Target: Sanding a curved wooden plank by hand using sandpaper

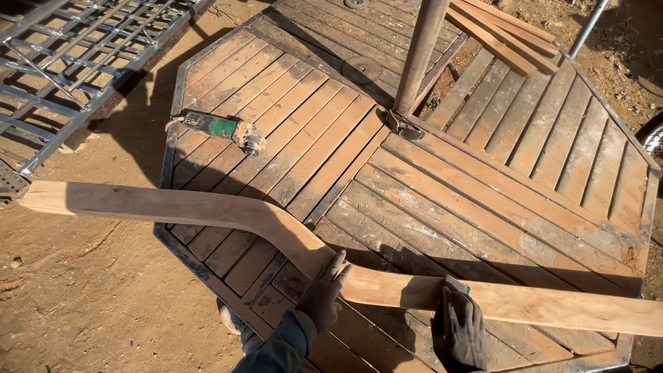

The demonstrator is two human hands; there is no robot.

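Right, the long wooden plank stretches across the lower half of the frame, from the far left edge over the dirt to the far right edge, kinked by the lens near its middle. It hangs above an eight-sided slatted wooden tabletop framed in metal. The left hand, bare, presses flat against the plank's near edge, fingers spread, not wrapped round. The right hand, gloved in black, cups the plank from below, with something small pinched against the wood — what it is, I cannot tell.

Risk, as I judge it: so much length overhangs to the left that the far end could dip and twist out of that open-palmed hold. A green angle grinder lies on the slats at upper left; a swinging end might knock it. A metal pole rises at top centre, another snag point.
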